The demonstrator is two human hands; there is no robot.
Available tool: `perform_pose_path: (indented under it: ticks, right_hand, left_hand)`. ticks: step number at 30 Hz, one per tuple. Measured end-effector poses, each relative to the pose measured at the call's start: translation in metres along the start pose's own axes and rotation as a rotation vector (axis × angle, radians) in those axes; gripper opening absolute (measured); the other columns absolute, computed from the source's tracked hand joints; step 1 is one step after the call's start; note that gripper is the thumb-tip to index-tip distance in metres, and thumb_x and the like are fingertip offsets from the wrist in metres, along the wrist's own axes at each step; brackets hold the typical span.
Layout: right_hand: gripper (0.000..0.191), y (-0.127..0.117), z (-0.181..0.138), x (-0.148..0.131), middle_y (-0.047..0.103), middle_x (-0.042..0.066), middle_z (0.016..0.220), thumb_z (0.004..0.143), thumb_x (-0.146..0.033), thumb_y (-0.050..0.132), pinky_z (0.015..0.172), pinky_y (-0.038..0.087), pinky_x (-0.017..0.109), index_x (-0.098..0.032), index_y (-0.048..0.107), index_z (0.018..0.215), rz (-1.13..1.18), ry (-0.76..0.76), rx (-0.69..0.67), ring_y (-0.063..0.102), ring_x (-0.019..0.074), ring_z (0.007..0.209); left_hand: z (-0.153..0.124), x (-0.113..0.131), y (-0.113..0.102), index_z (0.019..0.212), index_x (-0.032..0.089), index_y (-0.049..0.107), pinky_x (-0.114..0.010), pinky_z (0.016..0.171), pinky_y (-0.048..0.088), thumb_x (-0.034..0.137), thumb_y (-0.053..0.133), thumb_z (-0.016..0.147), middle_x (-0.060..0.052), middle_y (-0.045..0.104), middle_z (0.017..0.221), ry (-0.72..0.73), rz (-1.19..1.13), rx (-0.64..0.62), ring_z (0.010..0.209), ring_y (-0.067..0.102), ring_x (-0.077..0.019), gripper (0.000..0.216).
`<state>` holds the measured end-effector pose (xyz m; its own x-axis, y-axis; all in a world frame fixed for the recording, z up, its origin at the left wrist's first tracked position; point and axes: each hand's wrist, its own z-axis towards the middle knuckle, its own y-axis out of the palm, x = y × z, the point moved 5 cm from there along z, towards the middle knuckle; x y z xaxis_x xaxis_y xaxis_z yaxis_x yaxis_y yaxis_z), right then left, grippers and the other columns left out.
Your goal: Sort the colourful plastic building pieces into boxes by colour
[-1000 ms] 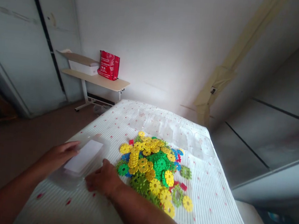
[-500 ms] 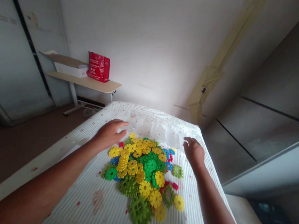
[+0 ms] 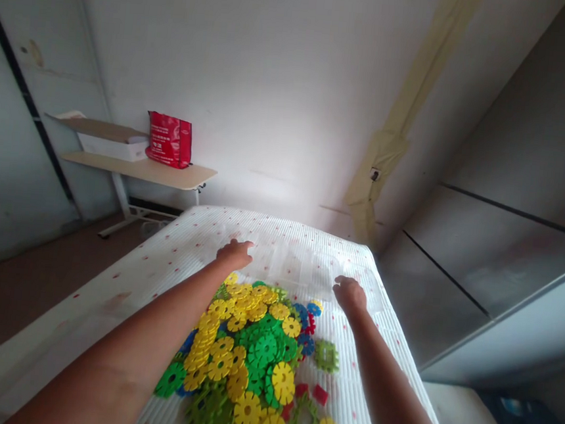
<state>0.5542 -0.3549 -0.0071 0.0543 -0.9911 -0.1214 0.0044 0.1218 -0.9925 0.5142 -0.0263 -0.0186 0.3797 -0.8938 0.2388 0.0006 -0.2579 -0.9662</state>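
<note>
A heap of plastic snowflake discs and interlocking pieces lies on the white ribbed, red-spotted cover. Yellow discs (image 3: 220, 365) and green discs (image 3: 265, 349) make up most of it. Olive square pieces (image 3: 326, 356), blue discs (image 3: 306, 343) and red bits (image 3: 320, 394) lie around the edges. Beyond the heap, clear plastic containers (image 3: 288, 263) stretch across, their outlines faint. My left hand (image 3: 235, 255) reaches over their left part, fingers apart, holding nothing I can see. On the right, my right hand (image 3: 352, 294) is beside the clear plastic with its fingers loosely bent and apart; contact is unclear.
The cover (image 3: 122, 290) spreads over a bed-like surface up to the wall. A narrow table (image 3: 167, 174) at the back left carries a red bag (image 3: 169, 139) and a white box (image 3: 113, 146). Grey cabinets (image 3: 462, 241) stand along the right side.
My left hand has moved forward and to the right, over the clear plastic. My right hand has shifted slightly left. The view has also tilted, so the heap appears lower.
</note>
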Motion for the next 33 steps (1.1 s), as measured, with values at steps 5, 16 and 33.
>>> perform_pose_path:
  ticks: [5, 16, 33]
  right_hand:
    - [0.040, 0.005, 0.000, 0.004, 0.063, 0.010, 0.111, 0.081, -0.019, 0.039, 0.077, 0.046, 0.026, -0.022, 0.063, 0.113, 0.004, -0.003, 0.011, 0.062, 0.0194, 0.096]
    - [0.038, -0.001, 0.000, 0.026, 0.064, 0.007, 0.112, 0.080, -0.024, 0.043, 0.076, 0.047, 0.029, -0.026, 0.062, 0.113, 0.000, 0.029, 0.005, 0.062, 0.0200, 0.096]
    - [0.053, 0.015, -0.145, 0.021, 0.060, 0.010, 0.118, 0.083, -0.049, 0.047, 0.081, 0.051, 0.036, -0.021, 0.048, 0.128, 0.506, -0.441, 0.073, 0.060, 0.0231, 0.102]
  left_hand:
    - [-0.002, 0.008, 0.015, 0.130, 0.025, 0.042, -0.031, 0.086, 0.044, 0.027, 0.044, 0.076, -0.012, 0.051, 0.123, 0.075, -0.008, 0.013, 0.108, 0.055, -0.0230, 0.054]
    - [-0.003, 0.032, 0.023, 0.126, 0.023, 0.046, -0.032, 0.085, 0.045, 0.031, 0.048, 0.075, -0.013, 0.052, 0.122, 0.099, -0.011, -0.018, 0.109, 0.055, -0.0240, 0.052]
    - [-0.164, -0.021, 0.013, 0.125, 0.026, 0.048, -0.036, 0.099, 0.036, 0.054, 0.043, 0.080, -0.006, 0.055, 0.126, 0.118, -0.207, 0.222, 0.116, 0.049, -0.0240, 0.054]
